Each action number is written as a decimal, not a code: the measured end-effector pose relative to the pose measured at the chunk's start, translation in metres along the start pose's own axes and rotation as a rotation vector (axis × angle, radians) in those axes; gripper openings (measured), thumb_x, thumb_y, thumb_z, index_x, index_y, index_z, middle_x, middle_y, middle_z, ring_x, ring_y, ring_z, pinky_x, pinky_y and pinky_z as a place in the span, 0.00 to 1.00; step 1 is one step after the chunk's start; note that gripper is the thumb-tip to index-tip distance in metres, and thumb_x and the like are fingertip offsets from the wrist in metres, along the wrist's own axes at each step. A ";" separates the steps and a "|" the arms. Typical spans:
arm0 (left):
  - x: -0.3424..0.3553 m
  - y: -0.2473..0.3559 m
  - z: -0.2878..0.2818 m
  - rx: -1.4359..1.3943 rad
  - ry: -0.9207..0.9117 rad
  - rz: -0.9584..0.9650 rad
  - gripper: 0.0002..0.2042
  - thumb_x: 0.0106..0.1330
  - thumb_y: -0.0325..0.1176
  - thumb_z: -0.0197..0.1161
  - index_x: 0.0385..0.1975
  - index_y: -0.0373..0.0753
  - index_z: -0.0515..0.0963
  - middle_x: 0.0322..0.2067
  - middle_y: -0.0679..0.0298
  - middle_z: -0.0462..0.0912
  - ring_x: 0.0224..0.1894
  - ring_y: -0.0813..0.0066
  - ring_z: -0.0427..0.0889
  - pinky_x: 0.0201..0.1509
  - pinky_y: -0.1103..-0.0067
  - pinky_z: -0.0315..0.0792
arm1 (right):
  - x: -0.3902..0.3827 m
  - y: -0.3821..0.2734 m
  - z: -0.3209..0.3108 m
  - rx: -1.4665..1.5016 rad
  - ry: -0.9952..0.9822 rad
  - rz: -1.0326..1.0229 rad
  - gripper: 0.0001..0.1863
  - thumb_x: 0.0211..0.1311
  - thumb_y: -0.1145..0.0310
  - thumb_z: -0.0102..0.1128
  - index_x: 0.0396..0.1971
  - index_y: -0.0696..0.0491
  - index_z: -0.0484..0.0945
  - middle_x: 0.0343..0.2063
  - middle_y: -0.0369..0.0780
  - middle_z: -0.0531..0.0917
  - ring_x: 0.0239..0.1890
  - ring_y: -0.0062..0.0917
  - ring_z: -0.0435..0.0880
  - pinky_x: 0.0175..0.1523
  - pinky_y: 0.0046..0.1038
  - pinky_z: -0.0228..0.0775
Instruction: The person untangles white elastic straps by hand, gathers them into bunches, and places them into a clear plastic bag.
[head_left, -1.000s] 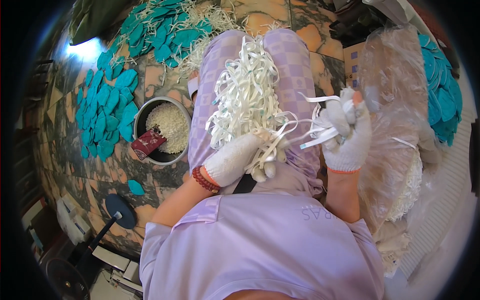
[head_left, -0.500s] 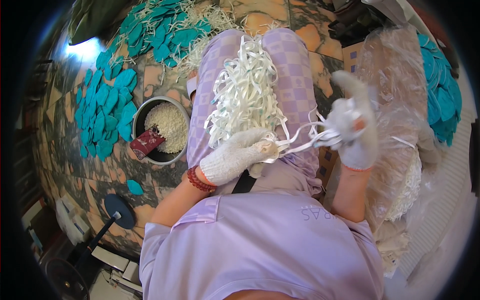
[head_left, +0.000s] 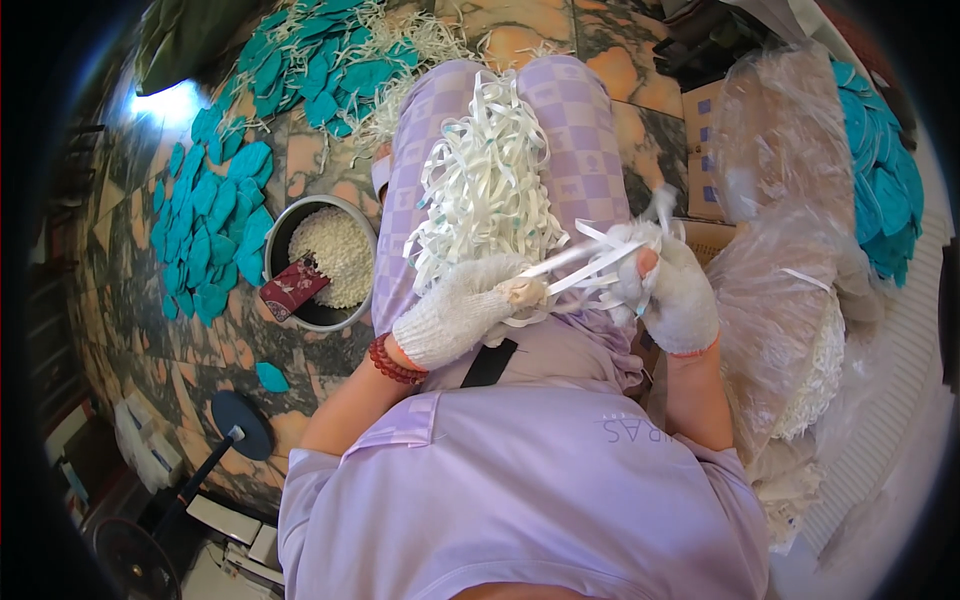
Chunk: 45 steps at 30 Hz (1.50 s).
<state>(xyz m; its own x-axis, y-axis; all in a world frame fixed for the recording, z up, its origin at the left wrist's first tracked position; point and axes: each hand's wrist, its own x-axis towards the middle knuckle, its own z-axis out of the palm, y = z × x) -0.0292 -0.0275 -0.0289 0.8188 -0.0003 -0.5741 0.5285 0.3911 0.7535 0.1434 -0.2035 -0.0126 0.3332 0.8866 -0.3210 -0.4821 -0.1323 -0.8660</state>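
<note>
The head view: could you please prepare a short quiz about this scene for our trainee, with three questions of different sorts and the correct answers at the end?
1. True or false: white ribbons run between the left hand and the right hand.

2. Where does the round pot stand?
A) On the person's lap
B) On the floor, to the left of the legs
C) Inside the plastic bag

3. Fill in the colour: the flat pieces piled to the left of the pot are ____.

Key: 1. True. 2. B. 3. Blue-green.
</note>
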 end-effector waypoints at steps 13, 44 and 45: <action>-0.004 -0.015 -0.007 -0.237 0.017 0.046 0.17 0.75 0.44 0.51 0.35 0.36 0.77 0.21 0.72 0.69 0.19 0.88 0.64 0.22 0.87 0.61 | -0.021 -0.025 -0.025 -0.175 0.306 -0.220 0.24 0.69 0.49 0.52 0.23 0.56 0.72 0.13 0.32 0.67 0.15 0.18 0.67 0.23 0.22 0.62; 0.013 0.030 0.018 0.515 -0.104 0.452 0.06 0.65 0.33 0.64 0.33 0.37 0.79 0.20 0.61 0.76 0.24 0.75 0.74 0.31 0.76 0.71 | -0.015 -0.033 -0.001 -0.287 0.089 0.154 0.11 0.58 0.70 0.53 0.29 0.62 0.78 0.21 0.36 0.77 0.20 0.16 0.77 0.24 0.19 0.68; 0.014 0.029 0.016 0.525 -0.129 0.409 0.07 0.66 0.34 0.62 0.33 0.36 0.80 0.21 0.61 0.76 0.24 0.75 0.75 0.32 0.76 0.71 | -0.012 -0.028 -0.002 -0.276 0.132 0.007 0.12 0.60 0.69 0.51 0.32 0.63 0.78 0.22 0.37 0.78 0.20 0.16 0.77 0.23 0.19 0.68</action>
<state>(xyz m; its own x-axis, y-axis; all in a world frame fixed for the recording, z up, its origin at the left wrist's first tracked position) 0.0006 -0.0313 -0.0098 0.9790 -0.0697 -0.1918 0.1830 -0.1162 0.9762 0.1546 -0.2119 0.0145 0.4417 0.8224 -0.3586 -0.2522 -0.2698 -0.9293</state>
